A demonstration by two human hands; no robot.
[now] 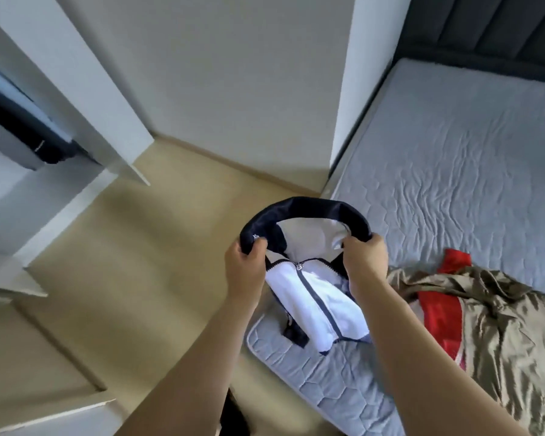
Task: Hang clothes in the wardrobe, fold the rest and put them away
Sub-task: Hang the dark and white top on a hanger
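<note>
Left hand [245, 269] and right hand [364, 260] each pinch the navy collar of a white zip jacket [315, 297], held over the bed's [453, 158] near-left corner. An olive garment [501, 325] lies to the right.

jacket [321, 297]: white body, dark navy collar and side trim, grey-blue zip strip down the front
bed cover [453, 171]: pale grey-blue, quilted in a hexagon-like stitched pattern
headboard [491, 23]: dark charcoal, in vertical padded panels
satin garment [501, 328]: shiny olive-gold, plain
red garment [438, 313]: bright red, plain, with a thin pale edge at its lower end
floor [139, 278]: light beige-tan
walls [233, 73]: off-white
wardrobe panels [54, 73]: white
clothes in wardrobe [22, 127]: black and grey
</note>
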